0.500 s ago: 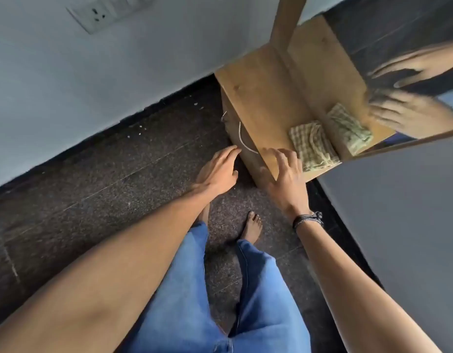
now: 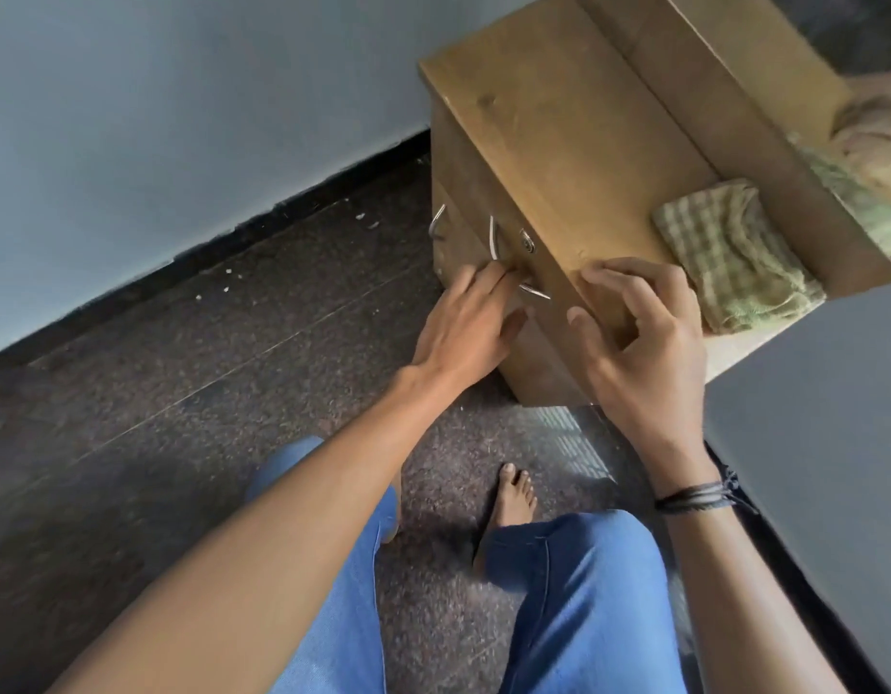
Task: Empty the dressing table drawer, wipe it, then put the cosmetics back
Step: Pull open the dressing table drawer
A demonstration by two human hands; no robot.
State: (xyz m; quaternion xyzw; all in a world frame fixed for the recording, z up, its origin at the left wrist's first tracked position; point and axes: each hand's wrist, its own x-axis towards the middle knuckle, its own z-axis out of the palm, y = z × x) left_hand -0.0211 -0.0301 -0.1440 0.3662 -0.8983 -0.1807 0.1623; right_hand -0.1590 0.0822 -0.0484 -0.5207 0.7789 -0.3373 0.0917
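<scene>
The wooden dressing table [image 2: 558,122] stands against the wall, its drawers pushed in. A curved metal handle [image 2: 492,242] and a small lock [image 2: 527,241] show on the drawer front [image 2: 466,252]. My left hand [image 2: 463,328] stretches flat to that front, its fingertips touching a second handle [image 2: 536,292] low down, with the thumb under it. My right hand [image 2: 643,343] rests on the table's top front edge with its fingers curled and holds nothing. A folded green checked cloth [image 2: 733,257] lies on the top, just right of my right hand. No cosmetics are visible.
A mirror [image 2: 864,37] rises at the back of the table top and reflects the cloth. Another handle [image 2: 435,227] shows further left. Dark speckled floor [image 2: 208,368] runs to the grey wall. My bare foot [image 2: 513,498] and jeans-clad legs are below.
My left hand has moved from the floor side up to the drawer front and touches the handle. My right hand stays on the top edge. The view has come closer to the table.
</scene>
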